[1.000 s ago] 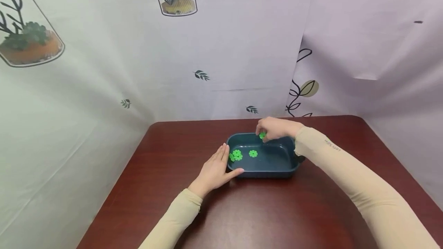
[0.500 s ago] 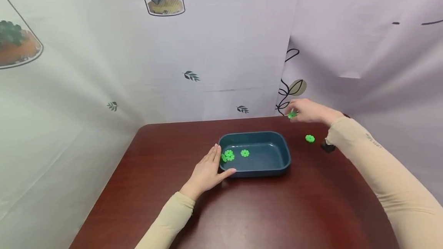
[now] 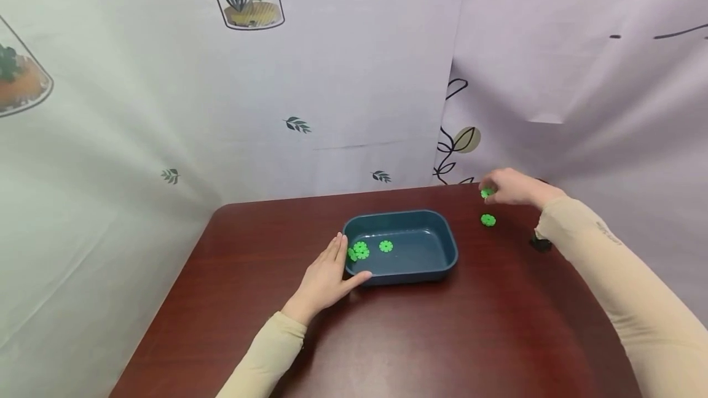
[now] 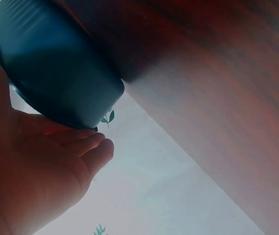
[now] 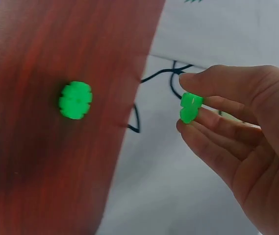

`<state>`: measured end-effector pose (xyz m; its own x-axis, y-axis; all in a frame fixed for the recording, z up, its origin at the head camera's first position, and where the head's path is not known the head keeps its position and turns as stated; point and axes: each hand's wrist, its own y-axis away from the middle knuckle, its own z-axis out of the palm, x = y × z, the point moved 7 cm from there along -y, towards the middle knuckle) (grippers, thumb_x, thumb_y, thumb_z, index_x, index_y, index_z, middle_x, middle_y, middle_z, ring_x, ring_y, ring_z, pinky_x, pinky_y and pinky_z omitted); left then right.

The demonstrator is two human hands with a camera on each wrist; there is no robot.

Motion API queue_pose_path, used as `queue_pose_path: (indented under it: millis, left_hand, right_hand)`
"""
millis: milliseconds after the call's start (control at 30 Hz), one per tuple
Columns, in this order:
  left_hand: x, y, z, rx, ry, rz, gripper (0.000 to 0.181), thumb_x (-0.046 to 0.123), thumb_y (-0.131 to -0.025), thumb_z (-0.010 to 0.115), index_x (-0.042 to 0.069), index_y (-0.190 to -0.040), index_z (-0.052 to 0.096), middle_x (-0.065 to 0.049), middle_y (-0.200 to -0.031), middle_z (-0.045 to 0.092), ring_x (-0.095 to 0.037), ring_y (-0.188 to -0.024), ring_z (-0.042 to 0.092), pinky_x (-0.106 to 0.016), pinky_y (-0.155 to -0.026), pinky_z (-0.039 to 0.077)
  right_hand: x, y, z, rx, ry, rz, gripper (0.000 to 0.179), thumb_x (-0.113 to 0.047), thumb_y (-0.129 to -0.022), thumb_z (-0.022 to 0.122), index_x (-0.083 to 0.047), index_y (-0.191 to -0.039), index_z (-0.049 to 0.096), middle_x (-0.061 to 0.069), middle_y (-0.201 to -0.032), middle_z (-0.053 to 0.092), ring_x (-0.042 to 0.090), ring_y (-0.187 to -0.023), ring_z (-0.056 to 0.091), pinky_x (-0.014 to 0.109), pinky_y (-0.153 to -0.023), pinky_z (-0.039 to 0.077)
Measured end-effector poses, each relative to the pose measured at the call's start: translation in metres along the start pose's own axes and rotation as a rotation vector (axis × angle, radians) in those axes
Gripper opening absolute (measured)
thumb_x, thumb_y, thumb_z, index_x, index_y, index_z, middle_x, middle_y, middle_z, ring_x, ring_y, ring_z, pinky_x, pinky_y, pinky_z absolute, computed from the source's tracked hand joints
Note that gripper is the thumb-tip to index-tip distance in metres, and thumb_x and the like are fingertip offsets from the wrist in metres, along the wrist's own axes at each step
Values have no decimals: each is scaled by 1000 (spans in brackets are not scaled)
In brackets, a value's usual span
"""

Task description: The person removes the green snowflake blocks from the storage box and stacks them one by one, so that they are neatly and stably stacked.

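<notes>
A dark teal rectangular tray (image 3: 409, 276) sits on the table, with several green flower-shaped plastic discs inside, one of them a lone disc (image 3: 386, 246) and the others bunched at its left end. My left hand (image 3: 321, 281) rests along the tray's left end, fingers straight on the rim and thumb over the front edge; the left wrist view shows the tray's outer wall (image 4: 61, 63) against it. To the right of the tray, my right hand (image 3: 511, 187) pinches a green flower disc (image 5: 190, 106) between thumb and fingers. Another green disc (image 5: 75, 100) lies on the table just below that hand.
The reddish-brown table (image 3: 431, 336) ends at a back edge close behind my right hand. A white printed cloth (image 3: 354, 78) hangs behind it. A small black object (image 3: 541, 242) shows under the right wrist.
My right hand has moved from over the tray out to the right, carrying a green disc, then slightly lower above the table disc. The left hand stays on the tray while the view shifts.
</notes>
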<state>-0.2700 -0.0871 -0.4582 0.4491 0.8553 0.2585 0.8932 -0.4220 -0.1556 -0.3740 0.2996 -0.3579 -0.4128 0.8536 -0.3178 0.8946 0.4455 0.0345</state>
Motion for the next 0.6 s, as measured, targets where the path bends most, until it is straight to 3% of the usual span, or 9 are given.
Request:
queue_pose_path:
  millis: [333,600]
  left_hand:
    - [2,-1,0,-2,-17,10,105,75,-92,48,-5,-156,25,-21,-162,27,-30,-151,24,-42,-118,30]
    - [1,-1,0,-10,-15,0,104,74,-92,48,-5,-156,25,-20,-163,26,-32,-151,25,-43,-118,31]
  right_hand:
    - [32,1,36,-33,-57,54,34,-9,-89,73,8,-118,68,23,-113,68,41,-104,64,55,-86,53]
    - [48,2,61,-13,-85,64,37,-7,-89,70,15,-119,65,28,-112,68,42,-103,64,56,-89,52]
